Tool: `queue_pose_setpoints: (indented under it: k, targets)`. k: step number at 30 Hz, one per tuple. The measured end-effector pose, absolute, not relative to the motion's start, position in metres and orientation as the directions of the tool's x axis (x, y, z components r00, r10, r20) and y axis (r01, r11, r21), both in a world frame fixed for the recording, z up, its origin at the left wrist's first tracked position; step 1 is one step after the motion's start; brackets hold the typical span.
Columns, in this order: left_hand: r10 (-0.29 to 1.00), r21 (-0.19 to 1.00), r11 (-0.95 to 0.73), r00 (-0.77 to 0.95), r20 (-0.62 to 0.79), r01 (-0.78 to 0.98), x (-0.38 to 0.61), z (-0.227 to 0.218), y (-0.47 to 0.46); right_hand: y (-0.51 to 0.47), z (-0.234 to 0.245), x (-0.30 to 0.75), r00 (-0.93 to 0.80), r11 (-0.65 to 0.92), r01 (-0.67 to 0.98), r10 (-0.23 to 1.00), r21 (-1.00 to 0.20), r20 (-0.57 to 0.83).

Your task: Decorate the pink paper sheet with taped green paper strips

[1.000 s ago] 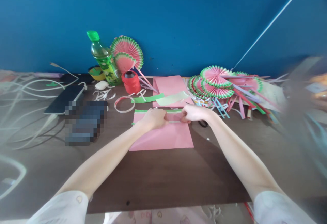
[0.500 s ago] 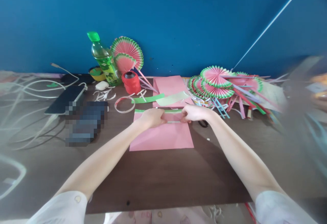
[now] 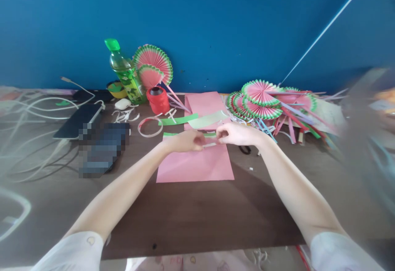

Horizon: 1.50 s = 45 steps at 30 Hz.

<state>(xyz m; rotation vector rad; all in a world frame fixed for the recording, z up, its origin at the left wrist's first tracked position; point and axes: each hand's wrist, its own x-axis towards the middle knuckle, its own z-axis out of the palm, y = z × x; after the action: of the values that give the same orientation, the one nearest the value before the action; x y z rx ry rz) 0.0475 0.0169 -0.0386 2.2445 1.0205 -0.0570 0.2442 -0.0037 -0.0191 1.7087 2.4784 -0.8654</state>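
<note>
Pink paper [image 3: 196,166] lies flat on the counter [image 3: 197,213], under and to the near side of both hands, with a green band [image 3: 170,134] along its far edge. From where I stand, the left hand [image 3: 185,141] and right hand [image 3: 237,134] each show a nearly closed grip, fingers curled in toward the thumb, and a pale strip [image 3: 210,144] shows between them, though I can't tell whether either has hold of it. Beyond the left grip sits a roll of tape [image 3: 150,135]; past the right grip lie pleated paper fans [image 3: 261,92].
</note>
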Motion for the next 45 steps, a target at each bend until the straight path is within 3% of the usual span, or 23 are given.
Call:
queue_pose_setpoints:
  k: [4,7,10,16,24,33,37,40,45]
  targets:
    - [0.637,0.645,-0.379,0.692,-0.339,0.664,0.044,-0.038,0.018,-0.005,-0.016,0.246,-0.425,0.301,0.815,0.892,-0.495,-0.157]
    - [0.581,0.814,-0.241,0.750,-0.316,0.529,0.039,-0.036,0.021,-0.007,-0.012,0.247,-0.438,0.363,0.767,0.899,-0.529,-0.017]
    - [0.543,0.901,-0.137,0.792,-0.280,0.412,0.032,-0.031,0.026,-0.010,-0.007,0.246,-0.448,0.412,0.717,0.890,-0.562,0.082]
    - [0.538,0.959,0.011,0.807,-0.243,0.282,0.024,-0.019,0.027,-0.014,-0.001,0.243,-0.450,0.504,0.651,0.858,-0.567,0.246]
    - [0.640,0.950,0.079,0.715,-0.281,0.303,0.018,-0.012,0.023,-0.018,0.001,0.238,-0.451,0.618,0.616,0.785,-0.488,0.425]
    - [0.685,0.933,-0.004,0.681,-0.260,0.360,0.012,-0.008,0.019,-0.015,-0.003,0.235,-0.434,0.577,0.562,0.816,-0.592,0.383]
    - [0.696,0.926,-0.034,0.673,-0.248,0.376,0.013,-0.008,0.020,-0.014,-0.004,0.236,-0.323,0.464,0.541,0.885,-0.702,0.336]
    - [0.699,0.917,-0.047,0.669,-0.253,0.396,0.014,-0.007,0.018,-0.012,-0.007,0.237,-0.266,0.315,0.498,0.942,-0.808,0.204]
    - [0.688,0.905,-0.052,0.672,-0.275,0.423,0.018,-0.007,0.016,-0.011,-0.011,0.236,-0.400,0.204,0.445,0.917,-0.872,0.010]
